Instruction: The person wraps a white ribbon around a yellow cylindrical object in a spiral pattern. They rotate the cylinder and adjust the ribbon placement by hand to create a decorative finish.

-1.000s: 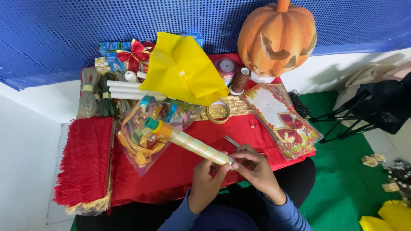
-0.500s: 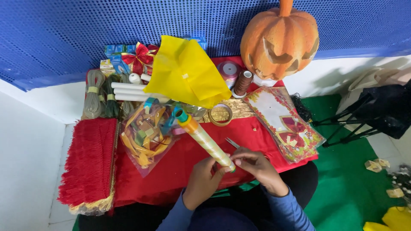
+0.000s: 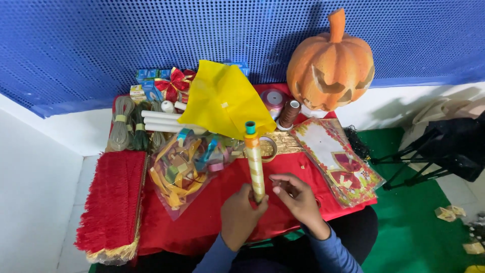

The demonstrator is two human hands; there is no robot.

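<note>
Both hands on striped stick, near front edge of tabletop
Left hand (image 3: 241, 215) was closed round the base of the upright yellow-striped stick (image 3: 255, 169); right hand (image 3: 297, 198) half open, fingertips just beside it, holding nothing I could make out

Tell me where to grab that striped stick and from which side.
Probably the lower end of the striped stick, from the left, where the left hand already wraps it. It stands near upright with its orange and teal caps at the top, so the bare lower shaft is the free part. The right hand hovers beside it, fingers open.
</note>
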